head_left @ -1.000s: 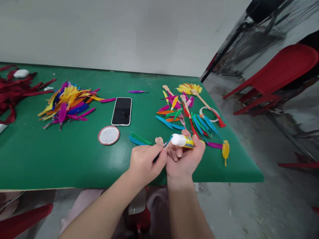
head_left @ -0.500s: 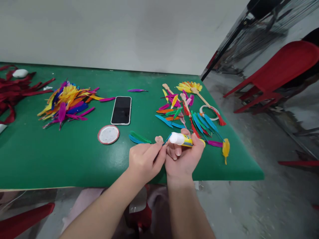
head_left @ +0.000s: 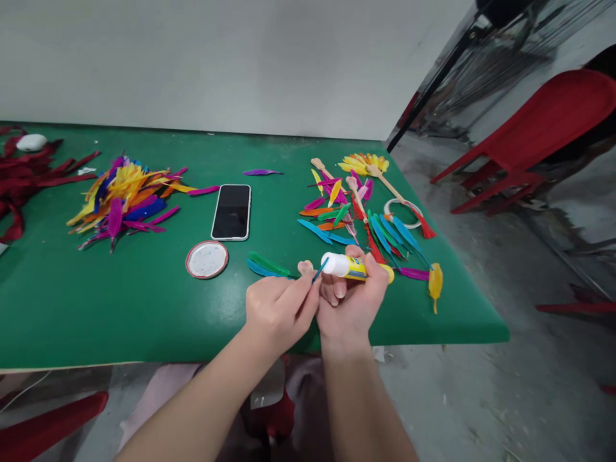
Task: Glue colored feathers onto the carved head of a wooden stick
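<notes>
On the green table [head_left: 96,289], a feather pile [head_left: 122,196], a lid [head_left: 206,259] and a phone [head_left: 231,212] are lying to our left. Our left hand [head_left: 276,311] is pinching a blue feather [head_left: 318,272], whose tip is meeting the glue bottle [head_left: 347,266] that our right hand [head_left: 353,305] is gripping. Our hands are pressing together above the table's near edge.

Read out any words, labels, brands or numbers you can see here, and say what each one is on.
Nothing here can be read for certain.
Glue bottle in the right hand: yellow label with dark print, too blurred to read.
Phone: screen dark, no text showing.
Round lid: speckles only, no legible writing.
Blue feather in the left hand: no marks.
</notes>
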Demonstrator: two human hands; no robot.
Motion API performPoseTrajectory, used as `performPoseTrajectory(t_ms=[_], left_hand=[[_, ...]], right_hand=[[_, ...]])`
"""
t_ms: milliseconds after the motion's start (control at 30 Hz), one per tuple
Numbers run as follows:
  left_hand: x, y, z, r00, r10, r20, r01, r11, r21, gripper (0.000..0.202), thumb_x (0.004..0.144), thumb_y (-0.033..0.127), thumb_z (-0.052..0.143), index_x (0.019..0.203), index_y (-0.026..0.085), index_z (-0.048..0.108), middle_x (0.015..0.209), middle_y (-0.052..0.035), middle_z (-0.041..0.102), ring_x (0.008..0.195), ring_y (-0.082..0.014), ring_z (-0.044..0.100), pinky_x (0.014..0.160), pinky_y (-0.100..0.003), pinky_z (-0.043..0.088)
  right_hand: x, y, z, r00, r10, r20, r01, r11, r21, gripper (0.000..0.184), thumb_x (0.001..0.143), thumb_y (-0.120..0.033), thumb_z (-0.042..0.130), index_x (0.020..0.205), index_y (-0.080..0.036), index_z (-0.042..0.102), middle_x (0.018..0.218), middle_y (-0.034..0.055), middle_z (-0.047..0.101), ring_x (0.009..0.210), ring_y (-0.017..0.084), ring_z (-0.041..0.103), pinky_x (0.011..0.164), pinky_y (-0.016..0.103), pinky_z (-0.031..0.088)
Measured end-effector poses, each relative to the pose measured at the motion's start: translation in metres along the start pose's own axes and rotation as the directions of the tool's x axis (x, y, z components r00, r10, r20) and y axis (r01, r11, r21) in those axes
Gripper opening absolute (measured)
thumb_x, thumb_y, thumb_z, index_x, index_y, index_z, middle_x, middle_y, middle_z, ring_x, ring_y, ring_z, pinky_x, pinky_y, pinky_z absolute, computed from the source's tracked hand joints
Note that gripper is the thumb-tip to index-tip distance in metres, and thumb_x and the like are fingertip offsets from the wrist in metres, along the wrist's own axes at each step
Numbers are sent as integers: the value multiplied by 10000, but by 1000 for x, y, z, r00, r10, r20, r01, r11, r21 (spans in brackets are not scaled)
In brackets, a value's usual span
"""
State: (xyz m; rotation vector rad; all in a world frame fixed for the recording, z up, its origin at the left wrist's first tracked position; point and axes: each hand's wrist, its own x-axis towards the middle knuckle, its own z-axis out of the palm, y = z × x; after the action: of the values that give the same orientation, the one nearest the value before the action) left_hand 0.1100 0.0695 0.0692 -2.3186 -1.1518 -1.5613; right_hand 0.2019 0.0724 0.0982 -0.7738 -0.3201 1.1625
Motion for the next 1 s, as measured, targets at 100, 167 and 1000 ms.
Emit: performPoseTrajectory(t_ms=[100,167,1000], left_hand=[[1,0,1,1000,-11,-12,12,1000,16,87,780,149,559,794,108,635,478,11,603,388,-89,511,425,-236,360],[1,0,1,1000,-1,-14,1,1000,16,83,773,140,565,798,99,633,479,6,604,384,-93,510,420,-242,356],[-2,-1,-3,997,29,68,-30,999,14,114,790,162,544,852,121,630,498,18,609,413,-91,532,447,-236,374]], right_hand=[[0,1,-1,1000,-2,14,2,1000,3,228,720,-419,499,642,-212,445,269,-110,344,239,49,220,287,142,220],[0,2,-1,1000,-7,6,7,1000,0,226,725,-417,497,642,-213,446,264,-111,342,236,49,219,285,143,221],[2,2,-4,999,-37,2,37,999,-37,243,763,-413,481,634,-212,433,281,-113,328,246,47,222,293,140,231]])
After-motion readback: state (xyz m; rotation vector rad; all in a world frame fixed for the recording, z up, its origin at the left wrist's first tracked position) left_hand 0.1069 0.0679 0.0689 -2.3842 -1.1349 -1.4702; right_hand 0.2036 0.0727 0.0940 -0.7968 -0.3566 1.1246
